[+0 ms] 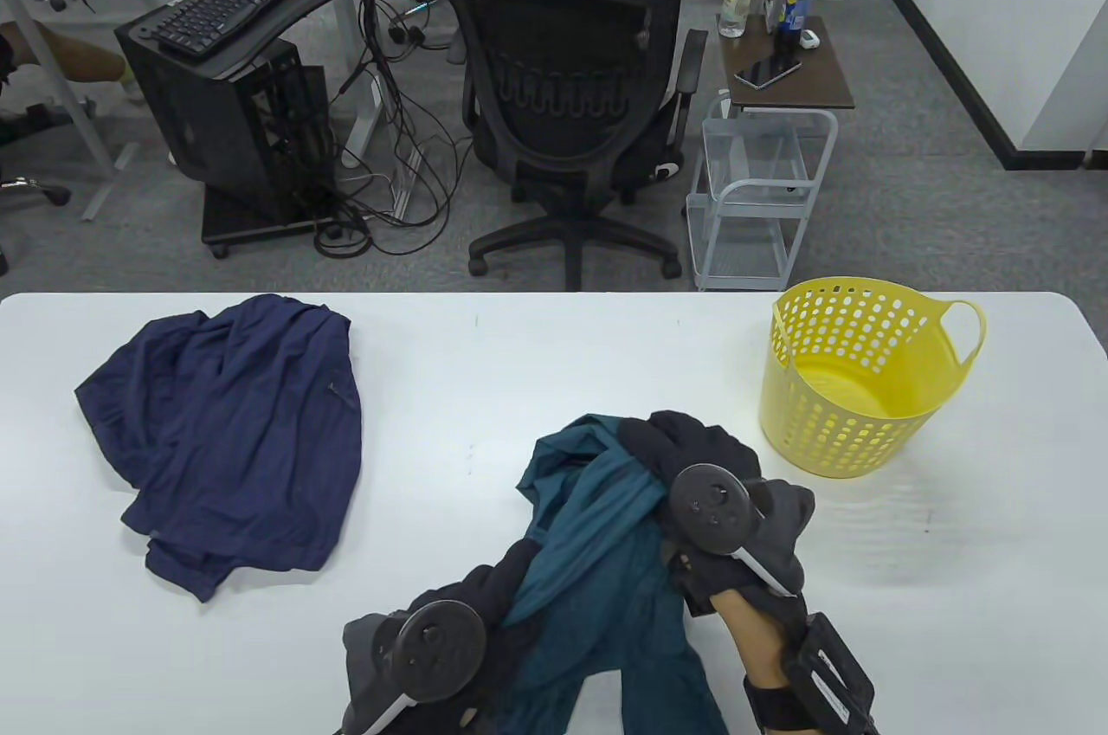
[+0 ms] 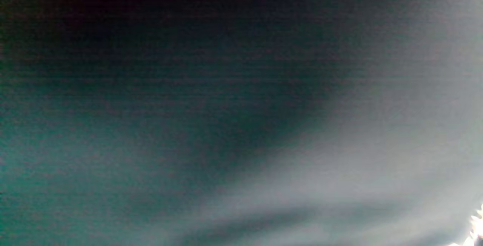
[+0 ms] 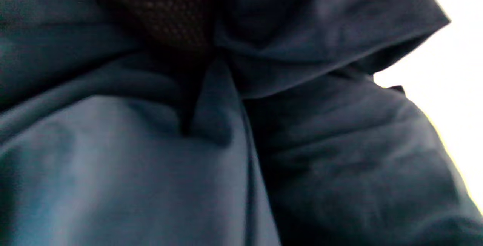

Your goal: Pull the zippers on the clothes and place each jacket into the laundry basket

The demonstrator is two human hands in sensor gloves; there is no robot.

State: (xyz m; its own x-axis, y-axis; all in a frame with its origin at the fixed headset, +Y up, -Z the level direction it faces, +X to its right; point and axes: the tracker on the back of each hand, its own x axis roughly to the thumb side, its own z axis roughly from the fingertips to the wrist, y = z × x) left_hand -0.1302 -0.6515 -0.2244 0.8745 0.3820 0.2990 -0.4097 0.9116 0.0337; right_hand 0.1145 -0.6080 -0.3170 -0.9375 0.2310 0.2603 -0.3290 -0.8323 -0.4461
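A teal jacket (image 1: 597, 527) is bunched up near the table's front edge, between both hands. My left hand (image 1: 486, 596) grips its lower left part, with dark fabric wrapped over the fingers. My right hand (image 1: 684, 445) holds the upper right part, its fingers curled over the bundle. Blurred teal jacket cloth (image 2: 151, 163) fills the left wrist view. Teal jacket folds (image 3: 151, 163) and a black mesh lining (image 3: 169, 8) fill the right wrist view. A navy jacket (image 1: 234, 432) lies crumpled on the table's left. The yellow laundry basket (image 1: 857, 376) stands upright at the right and holds nothing.
The white table (image 1: 537, 354) spans the view. Beyond its far edge are a black office chair (image 1: 571, 94), a white wire cart (image 1: 762, 190) and a small side table with bottles (image 1: 783, 60).
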